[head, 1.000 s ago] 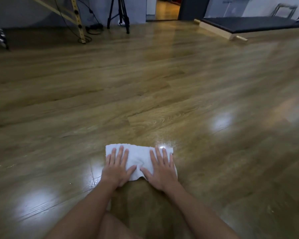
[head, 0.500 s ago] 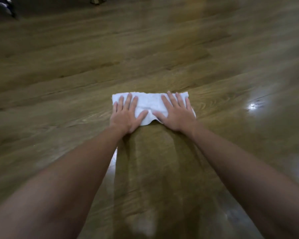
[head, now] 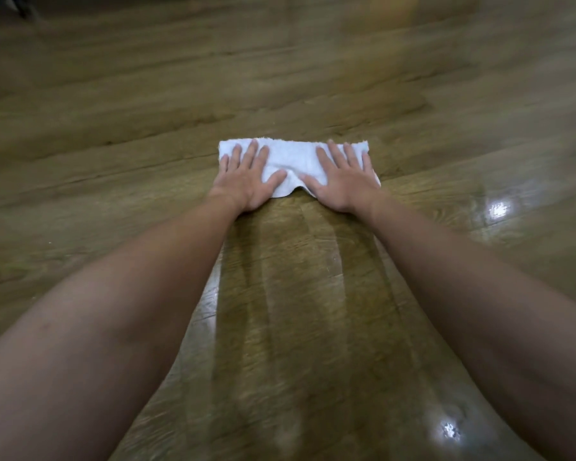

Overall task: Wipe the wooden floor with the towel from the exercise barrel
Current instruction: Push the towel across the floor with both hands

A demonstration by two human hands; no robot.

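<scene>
Both arms stretched out, left hand (head: pixel 246 181) and right hand (head: pixel 341 181) press flat, fingers spread, gripping nothing, on the white towel (head: pixel 293 161) lying on the wooden floor (head: pixel 113 128) ahead

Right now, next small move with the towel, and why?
Probably push further forward. Both hands, left hand and right hand, press flat on the white towel; a damp streak trails behind it, while the wooden floor ahead looks dull.
</scene>
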